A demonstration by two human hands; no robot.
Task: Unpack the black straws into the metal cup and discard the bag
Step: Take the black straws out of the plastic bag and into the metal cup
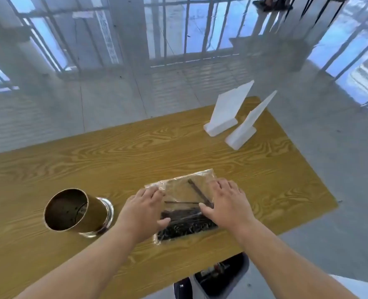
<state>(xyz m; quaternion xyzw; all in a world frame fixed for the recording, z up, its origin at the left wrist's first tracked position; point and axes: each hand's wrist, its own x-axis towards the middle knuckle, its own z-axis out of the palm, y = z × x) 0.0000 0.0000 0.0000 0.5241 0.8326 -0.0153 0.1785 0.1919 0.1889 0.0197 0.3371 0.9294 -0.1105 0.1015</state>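
Observation:
A clear plastic bag (182,186) lies flat on the wooden table (135,147) near its front edge. Black straws (185,223) are bunched at the bag's near end, and two loose ones lie higher up inside it. My left hand (144,210) rests on the bag's left edge, with the fingers bent over its far corner and the thumb on the straw bundle. My right hand (226,203) lies flat on the bag's right side, fingers spread. The metal cup (75,212) stands to the left of the bag, its open mouth towards me.
Two white foam pieces (228,111) (245,128) stand at the table's far right. A dark bin or bag (219,275) sits on the floor just beyond the table's near edge. Grey floor and barred windows surround the table.

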